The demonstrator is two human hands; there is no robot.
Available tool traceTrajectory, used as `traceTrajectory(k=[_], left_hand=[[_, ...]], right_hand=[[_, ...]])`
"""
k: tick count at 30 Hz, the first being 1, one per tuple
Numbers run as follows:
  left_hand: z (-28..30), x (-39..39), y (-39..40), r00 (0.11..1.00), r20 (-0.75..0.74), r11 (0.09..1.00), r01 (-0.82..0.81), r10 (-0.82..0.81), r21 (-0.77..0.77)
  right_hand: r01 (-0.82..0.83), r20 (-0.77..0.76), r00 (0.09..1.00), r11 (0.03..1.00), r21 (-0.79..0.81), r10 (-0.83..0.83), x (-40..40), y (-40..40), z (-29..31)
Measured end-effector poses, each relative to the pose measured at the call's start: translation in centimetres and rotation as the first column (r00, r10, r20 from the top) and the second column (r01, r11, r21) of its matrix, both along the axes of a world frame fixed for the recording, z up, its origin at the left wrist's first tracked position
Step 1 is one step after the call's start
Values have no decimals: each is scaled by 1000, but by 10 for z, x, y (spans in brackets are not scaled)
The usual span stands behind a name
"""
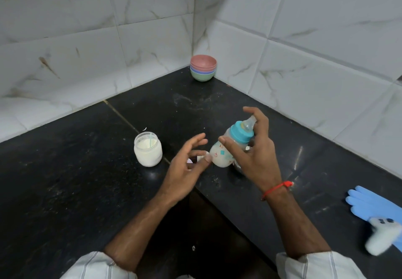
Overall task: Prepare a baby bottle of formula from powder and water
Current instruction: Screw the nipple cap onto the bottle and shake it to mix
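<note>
Holding tilted clear plastic baby bottle (pixel 224 151), teal collar, milky contents: right hand (pixel 254 148), thumb and fingers curled round it. Left hand (pixel 187 165) fingers spread, thumb touching bottle base, above black stone counter (pixel 76 187).

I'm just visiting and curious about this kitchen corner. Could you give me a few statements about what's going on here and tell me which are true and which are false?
1. The baby bottle has its teal cap and teat on. True.
2. The right hand holds the bottle tilted above the black counter. True.
3. The left hand grips the powder jar. False: its fingers are spread, with only the thumb at the bottle's base; the jar stands apart on the counter.
4. The jar is sealed with a lid. False: it is open, with a thin stick standing in the powder.
5. The stacked bowls sit in the far corner. True.
</note>
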State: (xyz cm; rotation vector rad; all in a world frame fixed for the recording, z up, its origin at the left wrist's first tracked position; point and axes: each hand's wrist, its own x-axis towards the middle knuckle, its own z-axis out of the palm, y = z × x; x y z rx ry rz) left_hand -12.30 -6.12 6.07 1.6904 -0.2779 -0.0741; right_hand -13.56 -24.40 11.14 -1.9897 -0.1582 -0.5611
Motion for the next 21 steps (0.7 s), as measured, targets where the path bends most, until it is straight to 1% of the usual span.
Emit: traceTrajectory(k=[3,5,7,9,10,11,13,14,15,17,21], left_hand=[[6,-8,-13,989,54,987,131,-136,94],[8,-5,-22,990,52,987,129,-134,95],[10,-1,-26,995,58,988,67,-75,138],[15,2,-24,994,33,978,99,-107,182],[18,3,-22,987,8,969,156,-161,194],[21,1,-20,975,-21,955,219,-219,201],[25,-3,-20,952,-63,938,306,-300,162],[26,-4,-21,946,-58,937,325,-320,127],[26,-4,-23,948,-37,942,320,-317,103],[26,-3,-27,967,0,965,254,-255,63],[21,-2,-29,995,36,996,91,-92,16]], right_hand=[[-61,-8,998,998,-24,61,0,11,-3],[-71,-18,997,997,-10,71,0,21,-4],[-102,-72,992,995,14,103,1,28,-4],[-187,-141,971,980,63,194,6,25,0],[-258,-182,943,958,123,278,8,20,5],[-339,-226,897,919,200,380,10,14,12],[-481,-290,763,807,343,577,13,7,25],[-512,-289,717,761,398,634,14,7,28],[-513,-267,703,730,451,660,13,9,29],[-463,-211,751,727,507,626,13,18,28],[-375,-142,856,787,490,496,12,33,19]])
